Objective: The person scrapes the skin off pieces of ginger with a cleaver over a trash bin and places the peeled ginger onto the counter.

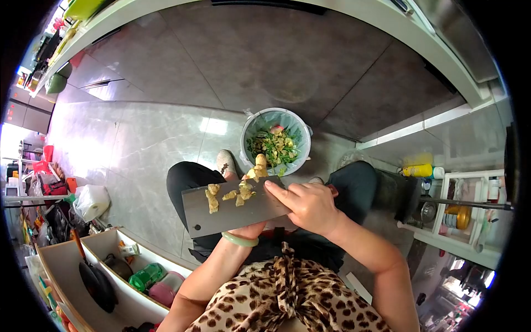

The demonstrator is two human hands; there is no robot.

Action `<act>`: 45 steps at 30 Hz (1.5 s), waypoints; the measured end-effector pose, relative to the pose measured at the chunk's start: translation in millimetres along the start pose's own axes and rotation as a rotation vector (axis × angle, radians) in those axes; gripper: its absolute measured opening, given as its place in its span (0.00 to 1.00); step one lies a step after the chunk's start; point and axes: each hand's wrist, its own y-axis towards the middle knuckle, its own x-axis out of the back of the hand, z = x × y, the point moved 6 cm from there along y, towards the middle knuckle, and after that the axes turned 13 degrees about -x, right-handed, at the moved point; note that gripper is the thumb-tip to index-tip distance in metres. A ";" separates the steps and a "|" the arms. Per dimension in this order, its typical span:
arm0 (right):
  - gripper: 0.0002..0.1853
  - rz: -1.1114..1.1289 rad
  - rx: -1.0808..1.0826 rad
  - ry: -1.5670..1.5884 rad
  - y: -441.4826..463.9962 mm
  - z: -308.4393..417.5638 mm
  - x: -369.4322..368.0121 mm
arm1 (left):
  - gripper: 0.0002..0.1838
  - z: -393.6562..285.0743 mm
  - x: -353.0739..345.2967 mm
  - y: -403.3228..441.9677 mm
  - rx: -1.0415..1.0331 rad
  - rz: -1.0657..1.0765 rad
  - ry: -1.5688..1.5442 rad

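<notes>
A wide dark cleaver (221, 213), with a small hole in one corner, lies nearly flat in front of my waist. My right hand (310, 205) is wrapped at the blade's right end, its index finger stretched along the blade; the handle is hidden. Most of my left hand (251, 229) is under the blade, so its fingers are hidden; a pale green bangle (240, 239) circles that wrist. Tan peel scraps (244, 193) lie on the blade. A tan knobbly piece (260, 161) sticks out past its far edge; I cannot tell its kind.
A lined trash bin (246, 145) holding green leaves and peels stands on the floor ahead, between my feet. Dark cabinet fronts (249, 50) rise beyond it. At lower left, an open drawer (124, 238) contains a pan and a green bottle. A white rack (473, 182) stands right.
</notes>
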 end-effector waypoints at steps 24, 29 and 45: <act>0.27 0.017 0.036 -0.069 -5.6 -0.3 8.2 | 0.14 3.5 -11.4 0.0 0.049 0.059 0.022; 0.34 -0.003 0.004 -0.014 -5.9 -0.1 6.1 | 0.14 6.3 -19.9 -0.4 0.078 0.088 0.010; 0.30 0.044 0.001 -0.038 -4.8 -6.5 3.6 | 0.16 -3.0 -11.3 -6.5 -0.010 0.072 0.097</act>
